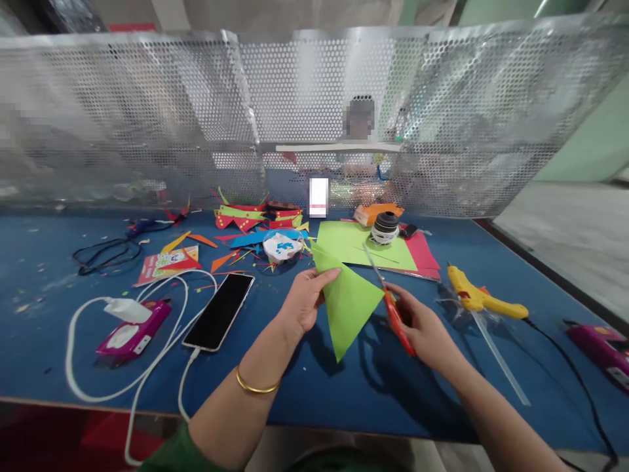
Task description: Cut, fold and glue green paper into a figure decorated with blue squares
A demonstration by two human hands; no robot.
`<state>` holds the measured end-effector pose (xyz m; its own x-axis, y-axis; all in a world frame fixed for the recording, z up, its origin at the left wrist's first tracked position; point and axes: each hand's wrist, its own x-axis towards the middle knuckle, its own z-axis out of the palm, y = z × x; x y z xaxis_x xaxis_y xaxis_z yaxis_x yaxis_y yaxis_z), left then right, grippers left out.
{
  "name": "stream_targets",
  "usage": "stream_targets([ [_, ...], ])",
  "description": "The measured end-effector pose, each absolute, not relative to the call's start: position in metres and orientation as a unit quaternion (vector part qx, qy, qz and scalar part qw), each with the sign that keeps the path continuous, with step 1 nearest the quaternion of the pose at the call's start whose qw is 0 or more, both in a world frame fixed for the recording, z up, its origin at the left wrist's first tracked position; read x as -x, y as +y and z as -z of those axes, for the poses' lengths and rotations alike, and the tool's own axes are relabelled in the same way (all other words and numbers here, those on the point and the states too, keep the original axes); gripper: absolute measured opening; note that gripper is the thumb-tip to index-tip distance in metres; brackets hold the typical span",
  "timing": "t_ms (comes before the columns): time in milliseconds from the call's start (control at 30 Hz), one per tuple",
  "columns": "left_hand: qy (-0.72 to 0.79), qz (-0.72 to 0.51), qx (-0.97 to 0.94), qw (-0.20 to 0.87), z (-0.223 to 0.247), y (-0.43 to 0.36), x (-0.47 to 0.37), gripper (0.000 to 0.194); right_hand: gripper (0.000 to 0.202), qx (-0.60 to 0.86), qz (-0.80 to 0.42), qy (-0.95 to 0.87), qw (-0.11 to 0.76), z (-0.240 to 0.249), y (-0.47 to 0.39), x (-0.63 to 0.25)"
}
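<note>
My left hand (305, 295) pinches a light green paper piece (346, 308) by its left side, thumb on top. The paper is roughly triangular, with one corner hanging down over the table. In my right hand (417, 324) are red-handled scissors (396, 318), their blades pointing up and away past the paper's right corner. Whether the blades touch the paper, I cannot tell. Just beyond lie green sheets (339, 239) over a pink sheet (426, 252).
A phone (221, 311) on a white cable and a purple power strip (135, 331) lie left. Paper scraps (223, 262) and a white dish (284, 246) are behind. A yellow glue gun (484, 298) lies right. A perforated metal screen (304, 92) borders the back; a person sits beyond.
</note>
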<state>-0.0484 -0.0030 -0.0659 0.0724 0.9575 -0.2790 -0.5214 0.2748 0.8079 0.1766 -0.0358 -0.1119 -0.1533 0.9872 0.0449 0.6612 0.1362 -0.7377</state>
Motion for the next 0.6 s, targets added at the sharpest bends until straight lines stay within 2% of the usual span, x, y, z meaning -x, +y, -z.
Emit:
stream_targets([
  [67, 0.416, -0.536, -0.269, 0.684, 0.066, -0.004, 0.048, 0.027, 0.059, 0.515, -0.392, -0.65, 0.398, 0.111, -0.042, -0.181],
  [167, 0.416, -0.535, -0.28, 0.68, 0.065, -0.005, 0.048, 0.027, 0.058, 0.47, -0.452, -0.616, 0.442, 0.098, -0.048, -0.186],
  [300, 0.4, -0.543, -0.285, 0.681, 0.062, -0.005, 0.051, 0.033, 0.059, 0.482, -0.452, -0.629, 0.409, 0.075, -0.054, -0.191],
  [433, 0.388, -0.544, -0.312, 0.675, 0.061, -0.006, 0.053, 0.042, 0.068, 0.489, -0.438, -0.681, 0.324, 0.064, -0.058, -0.198],
  [600, 0.403, -0.531, -0.339, 0.664, 0.063, -0.006, 0.053, 0.042, 0.073, 0.528, -0.381, -0.706, 0.278, 0.061, -0.06, -0.202],
])
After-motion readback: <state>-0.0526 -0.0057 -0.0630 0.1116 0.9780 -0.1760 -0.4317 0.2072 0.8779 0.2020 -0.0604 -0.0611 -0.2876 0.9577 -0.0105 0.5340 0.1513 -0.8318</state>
